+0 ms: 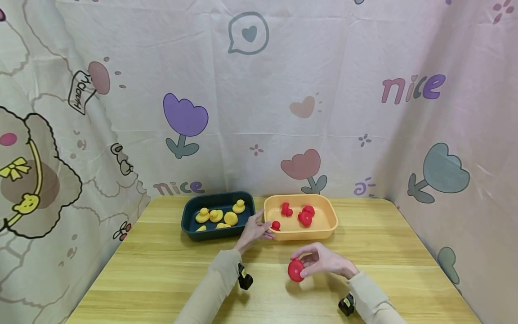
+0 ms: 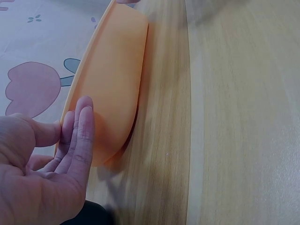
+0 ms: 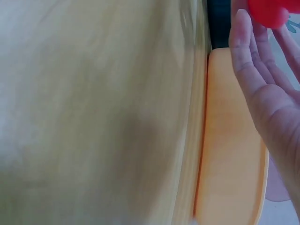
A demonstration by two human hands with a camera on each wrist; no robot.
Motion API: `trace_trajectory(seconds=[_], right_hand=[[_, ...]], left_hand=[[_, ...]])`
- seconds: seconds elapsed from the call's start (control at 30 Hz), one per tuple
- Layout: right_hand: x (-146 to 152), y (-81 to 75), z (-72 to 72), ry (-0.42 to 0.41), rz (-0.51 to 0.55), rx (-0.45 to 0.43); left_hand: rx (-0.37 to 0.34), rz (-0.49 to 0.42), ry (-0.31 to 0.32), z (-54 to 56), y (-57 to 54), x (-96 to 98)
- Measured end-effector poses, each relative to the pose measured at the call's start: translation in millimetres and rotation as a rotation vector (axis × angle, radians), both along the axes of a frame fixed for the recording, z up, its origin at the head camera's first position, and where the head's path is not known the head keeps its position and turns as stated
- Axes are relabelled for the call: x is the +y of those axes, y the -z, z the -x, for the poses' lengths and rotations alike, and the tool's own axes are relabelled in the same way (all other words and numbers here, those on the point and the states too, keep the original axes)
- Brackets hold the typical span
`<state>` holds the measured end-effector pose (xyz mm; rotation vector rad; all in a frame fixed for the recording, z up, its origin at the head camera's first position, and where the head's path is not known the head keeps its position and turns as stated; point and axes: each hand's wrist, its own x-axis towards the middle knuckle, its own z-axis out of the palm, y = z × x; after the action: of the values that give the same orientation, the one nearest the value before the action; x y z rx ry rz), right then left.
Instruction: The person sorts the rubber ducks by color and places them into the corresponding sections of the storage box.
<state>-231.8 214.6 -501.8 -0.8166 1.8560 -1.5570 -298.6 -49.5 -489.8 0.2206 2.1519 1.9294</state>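
My left hand [image 1: 253, 230] is at the left front corner of an orange tray [image 1: 307, 235]. In the left wrist view its thumb and fingers [image 2: 83, 140] pinch the tray's rim. Over the table, in front of that tray, my right hand [image 1: 323, 260] holds a red toy duck [image 1: 296, 271] between thumb and fingers. The right wrist view shows only part of the red duck [image 3: 268, 11], at the top edge. Several more red ducks [image 1: 305, 219] lie inside the orange tray, some tipped over.
A dark blue tray [image 1: 210, 235] stands left of the orange one, close beside my left hand, with several yellow ducks [image 1: 203, 215] in it. Both trays are at the back of the wooden table [image 1: 133, 279], before a printed cloth [image 1: 251, 90].
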Motion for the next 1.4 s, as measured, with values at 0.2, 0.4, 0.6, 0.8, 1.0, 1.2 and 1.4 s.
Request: trace_trajectory(seconds=[0.2,0.4,0.6,0.8,1.0,1.2,1.4], right_hand=[[-0.3,-0.4,1.5,0.075,0.062,0.036],[-1.4,-2.5,-0.1,0.212,0.083,0.106],[-5.5,-8.6,-1.2,0.370,0.099,0.126],[-11.5,-14.7,-0.1,0.525,0.118,0.162],[-14.2,-20.7,4.8,0.649,0.171,0.164],[-8.5,-31.7,13.8,0.701,0.188,0.184],[0.1,-41.5,24.5,0.744,0.169,0.179]], left_hand=[[0.007,0.008,-0.001,-1.3,-1.6,0.3],[-0.001,0.002,-0.004,-1.3,-1.5,0.3],[-0.018,-0.008,-0.007,-0.1,0.0,-0.4],[-0.011,0.000,-0.003,0.3,0.1,-0.9],[-0.004,0.003,-0.003,-1.3,-1.6,-1.1],[0.000,0.008,-0.005,-1.0,-1.1,-0.5],[0.009,-0.015,0.004,0.6,1.8,-0.8]])
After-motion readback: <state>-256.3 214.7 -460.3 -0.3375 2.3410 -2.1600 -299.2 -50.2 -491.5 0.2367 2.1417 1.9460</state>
